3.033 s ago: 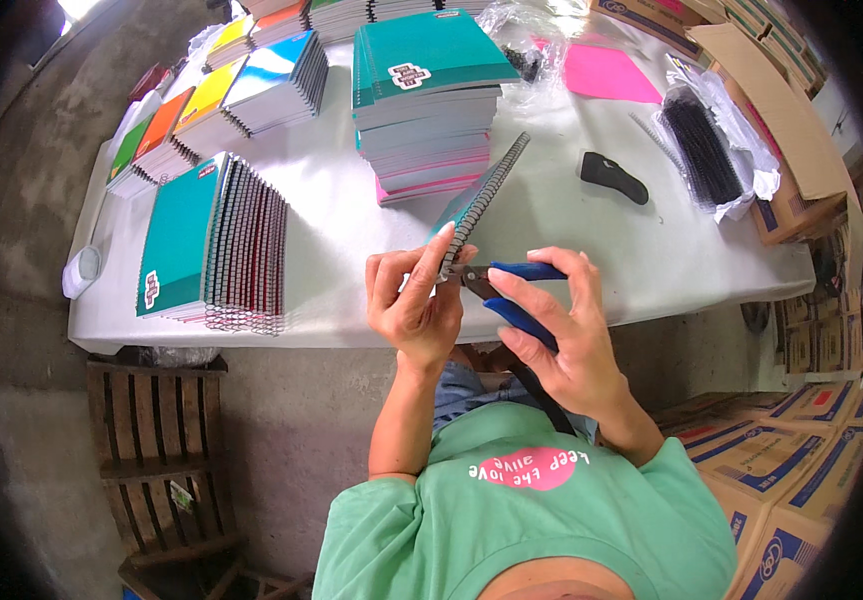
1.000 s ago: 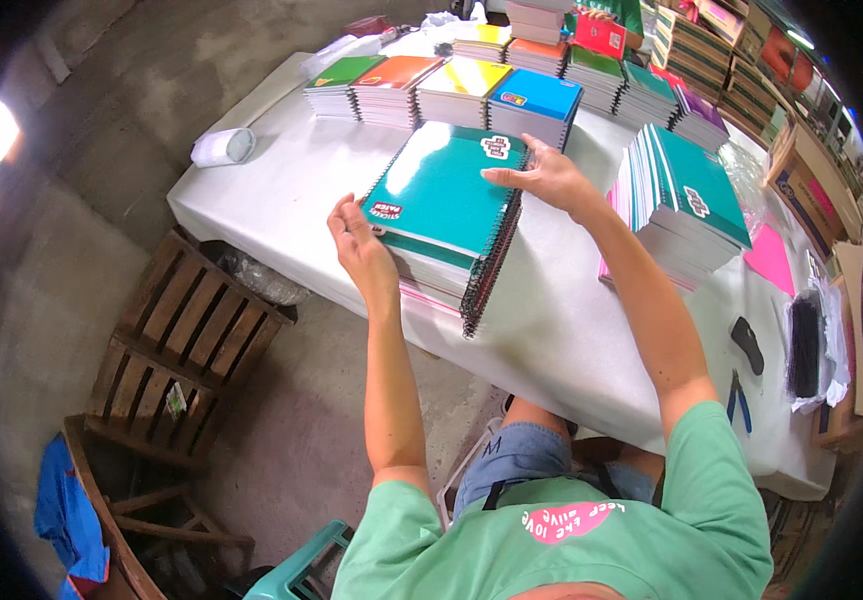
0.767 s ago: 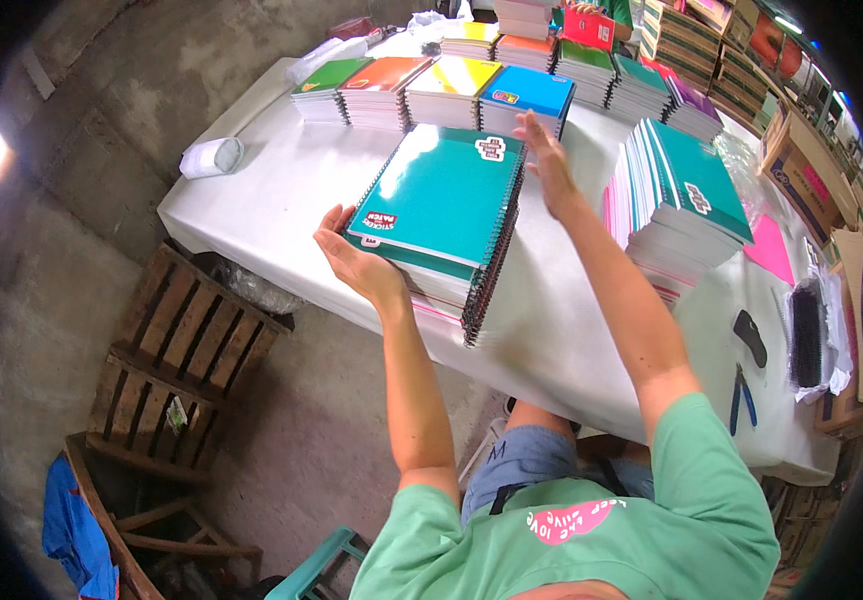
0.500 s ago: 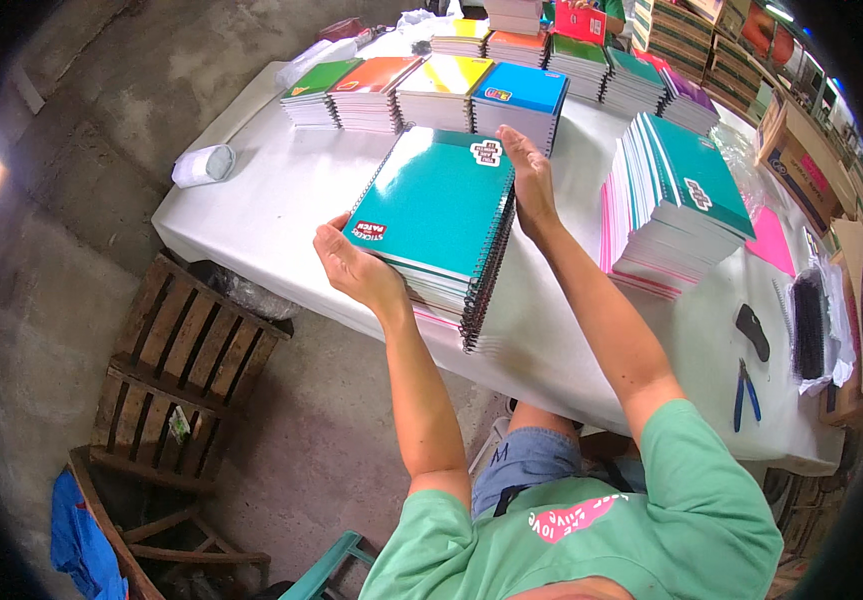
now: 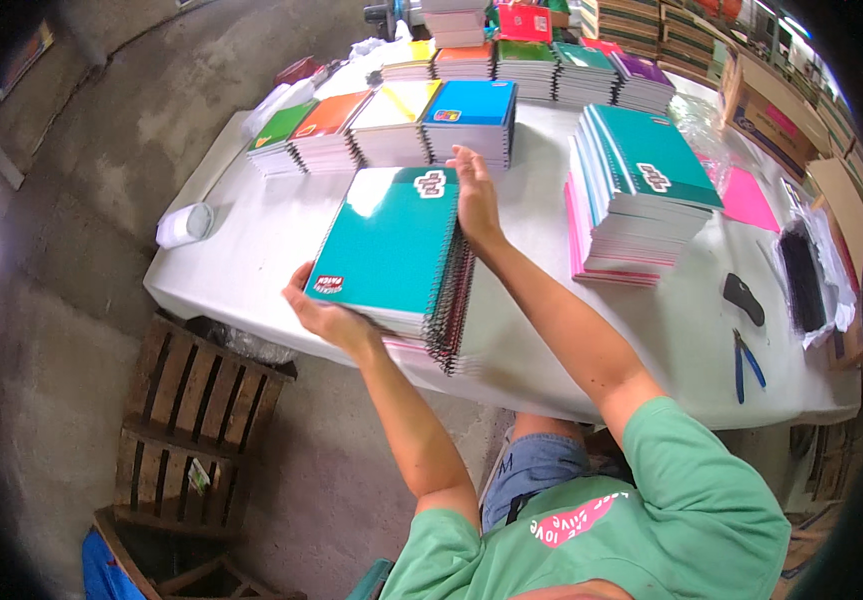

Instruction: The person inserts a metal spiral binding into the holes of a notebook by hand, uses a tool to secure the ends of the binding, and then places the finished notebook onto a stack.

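Note:
A stack of teal spiral notebooks (image 5: 381, 240) lies on the white-covered table in front of me, its black wire bindings toward the right. My left hand (image 5: 326, 315) presses against its near left corner, with the thumb up along the edge and the other fingers partly hidden. Along the far right side, by the bindings, my right hand (image 5: 476, 203) holds the stack with its fingers stretched along the edge. Together the two palms clasp the stack from opposite sides. To the right stands a taller teal notebook pile (image 5: 636, 190) with pink sheets low down.
Behind are piles of green, orange, yellow and blue notebooks (image 5: 469, 105), with more piles farther back. Blue-handled pliers (image 5: 746, 367) and a black object (image 5: 743, 298) lie at right. A white roll (image 5: 185, 226) sits at the left edge. A wooden pallet-like frame (image 5: 196, 420) stands below.
The view has shifted, so the table scene sits farther left. Both hands stay on the teal stack; my right hand's fingers now rest near its far right corner.

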Demonstrator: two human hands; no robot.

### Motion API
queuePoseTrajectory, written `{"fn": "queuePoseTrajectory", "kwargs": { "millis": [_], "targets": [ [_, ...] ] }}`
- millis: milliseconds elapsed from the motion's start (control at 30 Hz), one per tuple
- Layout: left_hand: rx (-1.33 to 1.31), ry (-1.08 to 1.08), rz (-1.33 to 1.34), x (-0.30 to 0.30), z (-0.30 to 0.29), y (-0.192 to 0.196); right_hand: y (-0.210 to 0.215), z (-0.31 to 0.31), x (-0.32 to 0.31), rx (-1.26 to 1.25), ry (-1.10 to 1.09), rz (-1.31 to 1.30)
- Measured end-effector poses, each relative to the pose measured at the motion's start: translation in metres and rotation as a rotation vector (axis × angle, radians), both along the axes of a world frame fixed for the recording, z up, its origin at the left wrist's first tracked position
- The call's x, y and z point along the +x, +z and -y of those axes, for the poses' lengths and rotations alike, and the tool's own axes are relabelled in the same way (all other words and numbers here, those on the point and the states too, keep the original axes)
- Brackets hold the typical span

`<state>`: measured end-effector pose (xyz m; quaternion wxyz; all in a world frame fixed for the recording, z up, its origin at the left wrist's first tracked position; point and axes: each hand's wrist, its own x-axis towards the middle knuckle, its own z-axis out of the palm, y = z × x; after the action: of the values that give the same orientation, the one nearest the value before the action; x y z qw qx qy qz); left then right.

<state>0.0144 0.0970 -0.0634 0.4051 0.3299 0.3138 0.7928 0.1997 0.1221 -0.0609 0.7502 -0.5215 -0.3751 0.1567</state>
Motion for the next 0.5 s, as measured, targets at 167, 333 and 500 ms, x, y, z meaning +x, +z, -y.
{"fn": "queuePoseTrajectory", "kwargs": {
  "millis": [167, 333, 500],
  "targets": [
    [-0.032, 0.367, -0.251, -0.029, 0.025, 0.015, 0.056, 0.089, 0.0, 0.208, 0.076, 0.507],
    [0.588, 0.492, -0.338, 0.02, 0.105, 0.072, 0.093, 0.181, 0.129, -0.092, -0.309, 0.905],
    [0.672, -0.343, -0.789, 0.151, 0.132, 0.063, 0.071, 0.217, 0.314, -0.73, -0.176, 0.047]
  ]
}}
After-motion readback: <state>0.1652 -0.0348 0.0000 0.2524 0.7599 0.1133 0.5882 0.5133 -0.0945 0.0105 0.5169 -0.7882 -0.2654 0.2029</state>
